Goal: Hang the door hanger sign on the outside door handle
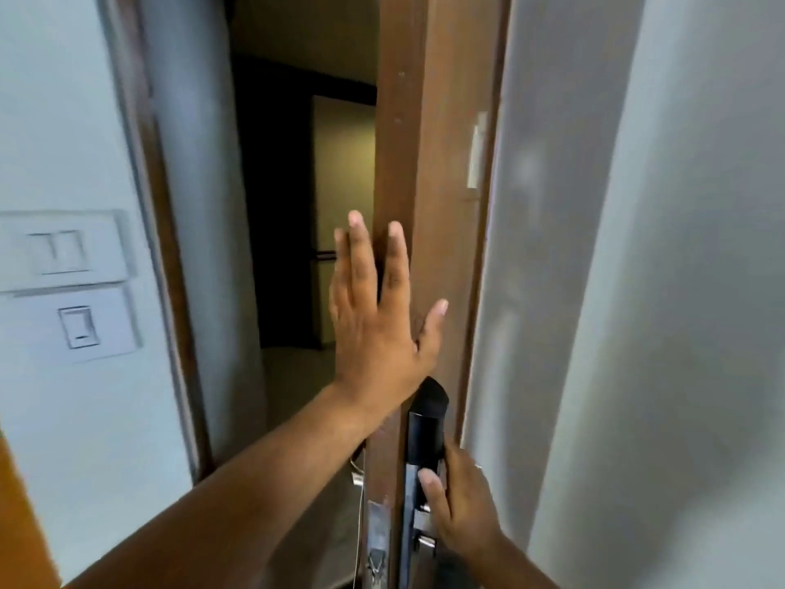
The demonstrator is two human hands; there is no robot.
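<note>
A brown wooden door (pixel 441 133) stands partly open, seen edge-on. My left hand (pixel 378 316) lies flat against the door's edge with fingers spread and holds nothing. Lower down, my right hand (pixel 458 499) is wrapped around the black inside door handle (pixel 427 435), thumb pressed on it. A metal latch plate (pixel 378 542) shows on the door edge. A thin white string (pixel 360 516) hangs on the far side of the door near the outside handle, which is mostly hidden. No door hanger sign shows.
White switch plates (pixel 63 282) sit on the left wall beside the brown door frame (pixel 170 291). A dim corridor (pixel 306 206) opens beyond the gap. A pale wall (pixel 658 291) closes in on the right.
</note>
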